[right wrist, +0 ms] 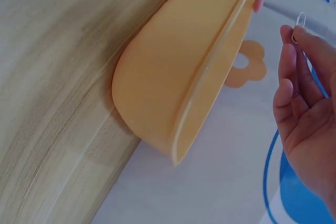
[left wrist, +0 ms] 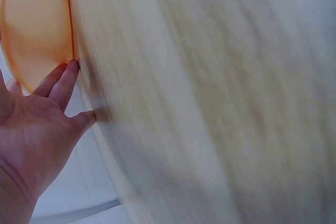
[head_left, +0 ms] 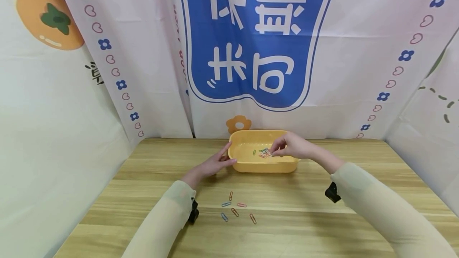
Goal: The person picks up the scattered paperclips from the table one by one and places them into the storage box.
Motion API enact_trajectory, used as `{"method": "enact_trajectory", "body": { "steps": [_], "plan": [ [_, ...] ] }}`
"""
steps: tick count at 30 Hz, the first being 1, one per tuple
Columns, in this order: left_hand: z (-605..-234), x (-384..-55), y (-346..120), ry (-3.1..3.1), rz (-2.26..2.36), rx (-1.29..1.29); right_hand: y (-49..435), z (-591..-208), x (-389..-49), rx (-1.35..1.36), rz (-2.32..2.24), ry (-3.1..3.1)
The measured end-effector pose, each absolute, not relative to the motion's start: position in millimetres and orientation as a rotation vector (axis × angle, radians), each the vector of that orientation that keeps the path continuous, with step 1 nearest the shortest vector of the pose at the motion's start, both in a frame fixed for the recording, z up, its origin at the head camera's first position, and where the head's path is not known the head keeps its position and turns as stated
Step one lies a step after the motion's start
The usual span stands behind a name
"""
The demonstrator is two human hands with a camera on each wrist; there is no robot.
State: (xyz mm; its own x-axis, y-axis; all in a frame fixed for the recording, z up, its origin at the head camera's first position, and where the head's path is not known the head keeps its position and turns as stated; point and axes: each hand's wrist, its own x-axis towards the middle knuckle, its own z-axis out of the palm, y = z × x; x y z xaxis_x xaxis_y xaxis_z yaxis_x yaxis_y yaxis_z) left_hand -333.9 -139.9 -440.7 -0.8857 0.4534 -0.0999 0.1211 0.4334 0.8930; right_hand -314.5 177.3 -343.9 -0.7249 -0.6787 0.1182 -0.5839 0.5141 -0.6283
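Note:
A yellow plastic basin [head_left: 265, 167] stands near the back edge of the wooden table, with several coloured paper clips [head_left: 263, 153] inside. My left hand [head_left: 212, 164] touches the basin's left end, its fingers spread and fairly straight in the left wrist view. Over the right part of the basin, my right hand [head_left: 292, 146] pinches a pale paper clip [right wrist: 301, 20] between thumb and fingertip. In the right wrist view that clip sticks up past the fingertips, above the basin's rim. A green clip [head_left: 254, 152] lies apart from the others on the basin floor.
Several loose paper clips, among them a pink clip [head_left: 242, 205] and a blue clip [head_left: 224, 217], lie on the wooden table [head_left: 287, 226] in front of the basin. A printed cloth [head_left: 333, 90] hangs behind the table.

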Motion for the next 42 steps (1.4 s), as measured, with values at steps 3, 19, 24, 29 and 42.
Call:
{"method": "enact_trajectory", "body": {
  "steps": [3, 19, 24, 29, 42],
  "plan": [
    [-441, -334, -140, 2.363, 1.438, 0.496, 177, -346, -324, -1.064, -1.006, 2.620],
    [-443, -333, -142, 2.357, 1.451, 0.486, 175, -353, -362, -0.763, -1.078, 2.727],
    [-443, -333, -143, 2.356, 1.459, 0.488, 173, -363, -369, -0.703, -1.119, 2.729],
    [-442, -333, -143, 2.358, 1.454, 0.488, 168, -377, -374, -0.693, -1.149, 2.714],
    [-439, -333, -141, 2.370, 1.422, 0.495, 162, -404, -383, -0.682, -1.036, 2.803]
  ]
}}
